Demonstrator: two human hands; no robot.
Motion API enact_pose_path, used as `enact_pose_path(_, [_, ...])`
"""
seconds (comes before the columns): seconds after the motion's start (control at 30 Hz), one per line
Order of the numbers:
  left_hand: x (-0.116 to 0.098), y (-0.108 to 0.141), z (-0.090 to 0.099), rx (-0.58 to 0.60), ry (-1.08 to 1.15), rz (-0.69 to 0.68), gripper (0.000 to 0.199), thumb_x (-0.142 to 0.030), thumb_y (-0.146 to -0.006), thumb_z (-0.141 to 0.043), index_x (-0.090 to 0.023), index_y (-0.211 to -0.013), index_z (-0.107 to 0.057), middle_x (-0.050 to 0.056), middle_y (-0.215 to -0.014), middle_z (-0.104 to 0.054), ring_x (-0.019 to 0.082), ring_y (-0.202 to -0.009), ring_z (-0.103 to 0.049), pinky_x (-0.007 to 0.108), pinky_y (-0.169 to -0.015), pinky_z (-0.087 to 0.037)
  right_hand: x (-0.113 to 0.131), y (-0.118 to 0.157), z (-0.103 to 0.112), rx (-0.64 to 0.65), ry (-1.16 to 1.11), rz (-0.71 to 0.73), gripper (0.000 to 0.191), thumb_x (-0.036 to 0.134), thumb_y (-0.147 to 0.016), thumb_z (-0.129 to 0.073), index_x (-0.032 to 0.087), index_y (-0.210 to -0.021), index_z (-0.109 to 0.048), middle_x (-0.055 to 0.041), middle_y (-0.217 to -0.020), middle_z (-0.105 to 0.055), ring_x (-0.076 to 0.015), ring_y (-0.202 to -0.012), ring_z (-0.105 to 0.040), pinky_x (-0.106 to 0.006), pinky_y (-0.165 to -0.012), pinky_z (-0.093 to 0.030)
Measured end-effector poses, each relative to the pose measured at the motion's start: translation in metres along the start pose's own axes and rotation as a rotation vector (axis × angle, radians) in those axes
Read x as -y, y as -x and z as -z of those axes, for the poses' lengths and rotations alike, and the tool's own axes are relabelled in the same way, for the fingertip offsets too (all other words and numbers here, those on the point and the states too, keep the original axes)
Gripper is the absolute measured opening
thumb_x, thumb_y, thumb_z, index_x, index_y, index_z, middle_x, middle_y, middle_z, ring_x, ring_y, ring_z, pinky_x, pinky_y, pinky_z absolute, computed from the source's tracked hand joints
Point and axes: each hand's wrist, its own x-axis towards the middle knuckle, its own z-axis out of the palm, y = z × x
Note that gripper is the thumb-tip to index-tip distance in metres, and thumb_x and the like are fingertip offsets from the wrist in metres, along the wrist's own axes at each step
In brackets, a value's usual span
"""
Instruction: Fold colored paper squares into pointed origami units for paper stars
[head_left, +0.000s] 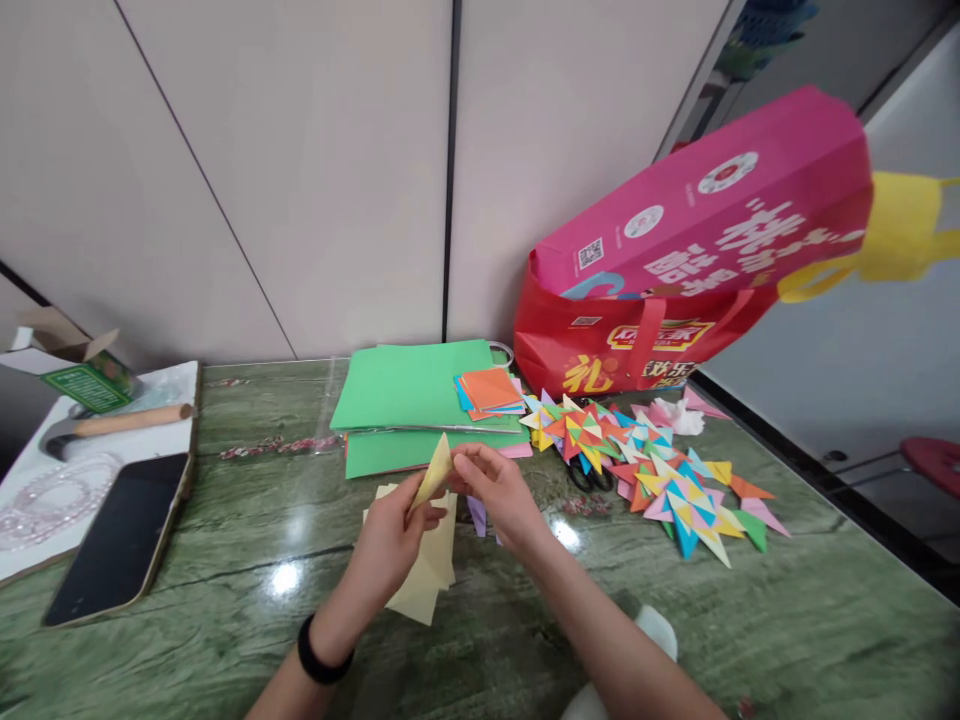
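Your left hand [388, 537] pinches the folded yellow paper [433, 472] above the table [247, 640]. Your right hand [504, 492] has its fingertips at the paper's right edge; whether they grip it cannot be told. Loose yellow sheets [420, 592] lie below your hands, green sheets [397, 385] beyond, folded paper stars [686, 500] to the right.

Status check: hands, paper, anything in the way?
Left hand gripping folded yellow paper; right hand at its edge. Paper held pointed end up. No obstruction seen; loose yellow sheets beneath.
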Motion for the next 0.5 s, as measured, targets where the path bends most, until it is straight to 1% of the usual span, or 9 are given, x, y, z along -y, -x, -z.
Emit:
enact_pose_path(0.07, [0.002, 0.0, 0.001, -0.014, -0.12, -0.052, 0.033, -0.027, -0.076, -0.053, -0.017, -0.106, -0.06, 0.009, -0.098, -0.069, 0.022, -0.076, -0.069, 0.035, -0.072, -0.055, 0.0, 0.0, 0.001, 0.008, 0.04, -0.026, 0.034, 0.045, -0.064, -0.072, 0.017, -0.079, -0.062, -0.0012, -0.074, -0.064, -0.0125, -0.065, -0.06, -0.026, -0.063, -0.047])
enact_pose_path(0.17, [0.0, 0.0, 0.001, 0.007, -0.189, -0.066, 0.031, -0.022, -0.076, -0.05, -0.019, -0.105, -0.061, 0.007, -0.094, -0.069, 0.022, -0.073, -0.069, 0.034, -0.069, -0.055, -0.001, 0.0, 0.001, 0.022, 0.058, -0.055, 0.036, 0.042, -0.061, -0.074, 0.017, -0.082, -0.061, -0.0008, -0.073, -0.065, -0.0126, -0.063, -0.061, -0.026, -0.062, -0.048])
enact_pose_path(0.3, [-0.005, 0.001, 0.001, 0.003, -0.276, -0.092, 0.024, -0.016, -0.07, -0.058, -0.022, -0.092, -0.066, 0.004, -0.087, -0.071, 0.026, -0.086, -0.066, 0.037, -0.08, -0.05, 0.0, 0.001, 0.0, 0.064, 0.072, -0.055, 0.033, 0.037, -0.059, -0.076, 0.017, -0.081, -0.063, -0.0009, -0.076, -0.065, -0.012, -0.063, -0.061, -0.025, -0.061, -0.049])
enact_pose_path(0.37, [-0.008, 0.001, 0.002, 0.034, -0.208, -0.067, 0.028, -0.016, -0.066, -0.063, -0.022, -0.093, -0.066, 0.004, -0.092, -0.071, 0.027, -0.09, -0.064, 0.039, -0.082, -0.049, 0.001, 0.001, 0.0, 0.067, 0.07, -0.067, 0.032, 0.036, -0.057, -0.077, 0.017, -0.08, -0.064, -0.0012, -0.076, -0.065, -0.0127, -0.064, -0.062, -0.027, -0.062, -0.051])
enact_pose_path(0.5, [-0.013, 0.002, 0.002, 0.147, 0.058, 0.094, 0.051, -0.014, -0.054, -0.073, -0.019, -0.102, -0.059, 0.006, -0.095, -0.069, 0.026, -0.087, -0.066, 0.036, -0.077, -0.051, 0.002, 0.001, 0.002, 0.057, 0.074, -0.056, 0.03, 0.033, -0.056, -0.077, 0.017, -0.079, -0.065, -0.001, -0.077, -0.065, -0.0128, -0.066, -0.061, -0.027, -0.064, -0.051])
